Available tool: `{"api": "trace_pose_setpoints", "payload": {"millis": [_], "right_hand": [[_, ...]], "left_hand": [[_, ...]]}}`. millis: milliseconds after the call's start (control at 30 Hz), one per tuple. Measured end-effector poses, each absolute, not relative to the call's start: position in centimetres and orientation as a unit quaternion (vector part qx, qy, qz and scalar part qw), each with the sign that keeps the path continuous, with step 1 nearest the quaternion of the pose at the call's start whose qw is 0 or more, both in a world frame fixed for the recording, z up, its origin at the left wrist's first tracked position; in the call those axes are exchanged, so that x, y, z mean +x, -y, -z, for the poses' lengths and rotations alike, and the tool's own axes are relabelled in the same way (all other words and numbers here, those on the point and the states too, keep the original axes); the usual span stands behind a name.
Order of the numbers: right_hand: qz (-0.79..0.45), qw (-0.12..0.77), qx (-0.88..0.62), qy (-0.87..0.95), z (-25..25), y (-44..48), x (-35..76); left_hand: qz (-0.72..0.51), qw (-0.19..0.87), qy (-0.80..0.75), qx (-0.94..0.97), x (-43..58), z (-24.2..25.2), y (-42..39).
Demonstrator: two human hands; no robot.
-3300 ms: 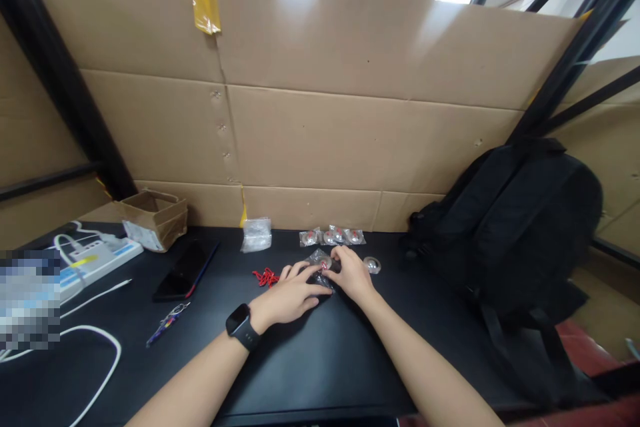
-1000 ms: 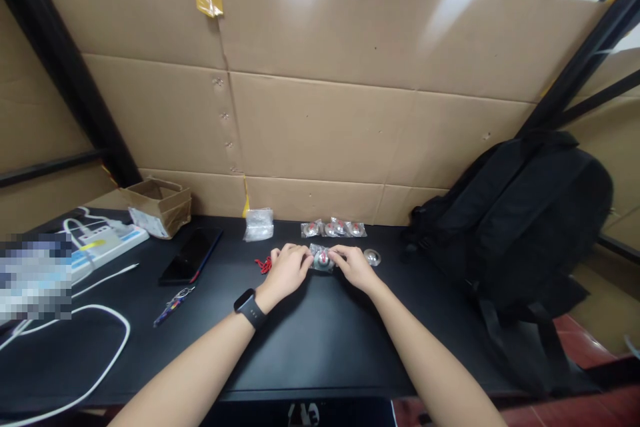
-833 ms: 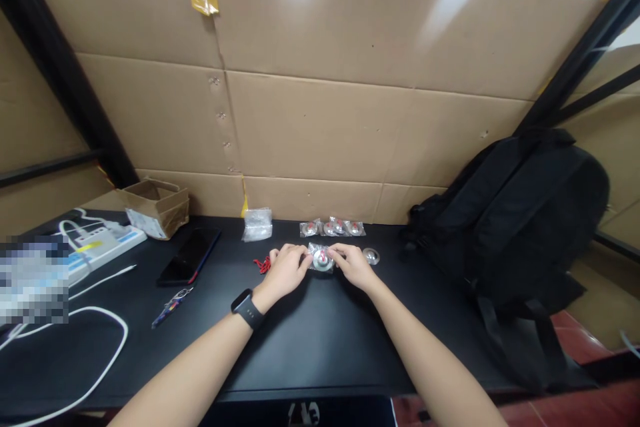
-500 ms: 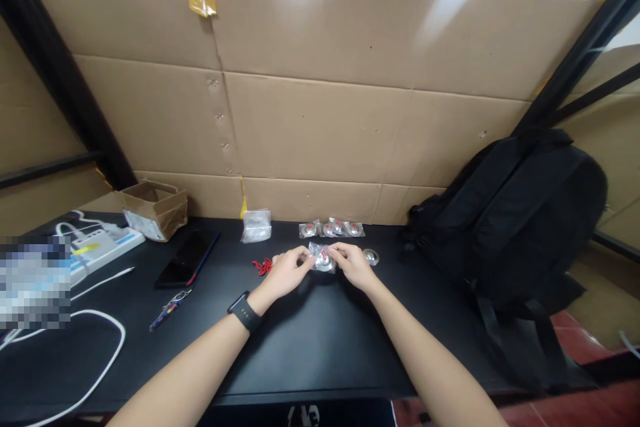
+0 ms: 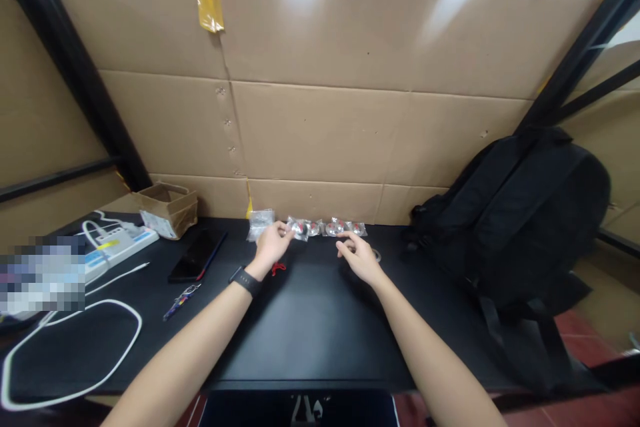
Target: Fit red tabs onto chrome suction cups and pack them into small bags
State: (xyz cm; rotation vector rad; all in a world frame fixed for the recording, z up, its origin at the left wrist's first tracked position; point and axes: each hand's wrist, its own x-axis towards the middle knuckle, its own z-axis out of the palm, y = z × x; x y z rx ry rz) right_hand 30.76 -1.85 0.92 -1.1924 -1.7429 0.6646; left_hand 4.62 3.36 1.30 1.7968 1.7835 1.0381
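My left hand (image 5: 271,245) pinches the edge of a small clear plastic packet (image 5: 299,228) with a round silver piece and a red mark inside. It is at the left end of a row of similar packets (image 5: 332,229) near the cardboard wall. Just in front of that row hovers my right hand (image 5: 359,257), fingers loosely bent and apart, holding nothing. Behind it a round silver piece (image 5: 378,255) shows only at its edge. Flat clear plastic bags (image 5: 261,219) lie beyond my left hand, and a red cord (image 5: 279,269) lies beside it, partly hidden.
To the left are a phone (image 5: 197,255), a keyring tool (image 5: 181,301), a small cardboard box (image 5: 173,210), a power strip (image 5: 123,250) and a white cable (image 5: 139,327). A black backpack (image 5: 525,213) stands on the right. A cardboard wall (image 5: 310,127) closes off the back.
My left hand has carried the packet from the middle of the table to the left end of the row. My right hand has let go of it. The view has shifted slightly.
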Motion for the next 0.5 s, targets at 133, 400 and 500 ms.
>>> {"api": "trace_pose_setpoints", "payload": {"millis": [133, 400, 500], "right_hand": [[-0.241, 0.458, -0.493, 0.699, -1.1, 1.6, 31.6], [-0.225, 0.464, -0.491, 0.702, -1.1, 1.5, 32.3], [-0.197, 0.449, -0.49, 0.72, -1.6, 1.5, 32.9]], "left_hand": [[-0.293, 0.132, -0.7, 0.638, 4.7, -2.5, -6.3], [-0.222, 0.068, -0.709, 0.666, 6.1, -2.5, -7.1], [-0.214, 0.018, -0.697, 0.684, 4.2, -3.5, -6.7]]}}
